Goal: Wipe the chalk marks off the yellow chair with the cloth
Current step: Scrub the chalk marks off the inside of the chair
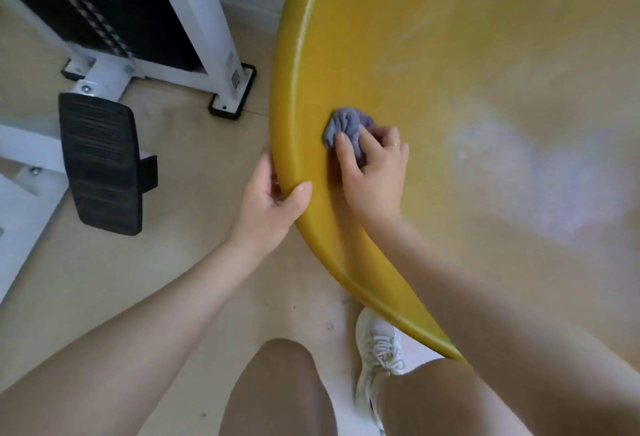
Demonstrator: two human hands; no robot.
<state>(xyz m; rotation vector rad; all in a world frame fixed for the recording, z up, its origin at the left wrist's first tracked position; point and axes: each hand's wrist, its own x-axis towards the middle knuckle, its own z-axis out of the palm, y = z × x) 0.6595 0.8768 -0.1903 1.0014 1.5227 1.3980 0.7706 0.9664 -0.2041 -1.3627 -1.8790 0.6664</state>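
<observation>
The yellow chair [450,54] fills the right half of the view, its curved rim running from the top centre down to the lower right. A crumpled grey-purple cloth [346,125] lies against the seat near the left rim. My right hand [372,169] grips the cloth and presses it onto the yellow surface. My left hand [273,198] holds the chair's rim, thumb on top and fingers underneath. Pale smeared chalk marks [540,172] spread over the seat to the right of the cloth, and fainter streaks [412,33] show higher up.
A white metal exercise frame [207,20] with a black footplate [100,165] stands on the light floor to the left of the chair. My knees and a white shoe [379,349] are below the chair rim.
</observation>
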